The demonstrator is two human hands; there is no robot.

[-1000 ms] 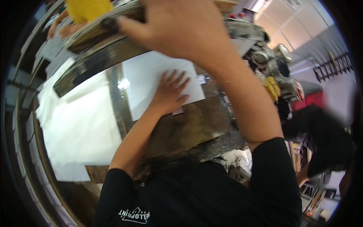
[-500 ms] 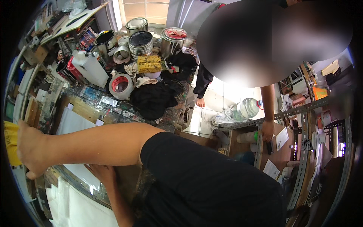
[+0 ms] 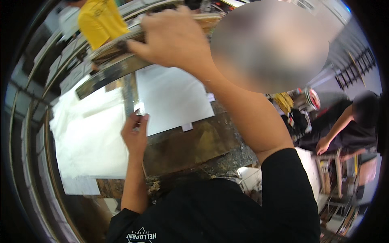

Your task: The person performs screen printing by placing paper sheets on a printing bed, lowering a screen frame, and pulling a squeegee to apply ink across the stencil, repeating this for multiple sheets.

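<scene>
1. Gripping wooden frame [image 3: 108, 55] toward the counter's [image 3: 219, 166] far edge with right hand [image 3: 174, 39].
2. With left hand [image 3: 136, 130] curled at white sheet's [image 3: 174, 97] left edge; cannot tell whether pinching.
3. Just right of nearer left hand: white sheet, back from counter's near edge.

One view: left head fisheye, upright, unmirrored, looking down over the wearer's black T-shirt [image 3: 210, 210], below both hands' fingers. Right hand [image 3: 174, 38] sits nearer the lens, fingers large up top; left hand [image 3: 135, 133] farther off, fingers beside the white paper sheet [image 3: 174, 99]. Bars [image 3: 30, 170] well left of those bow toward the rim.
</scene>
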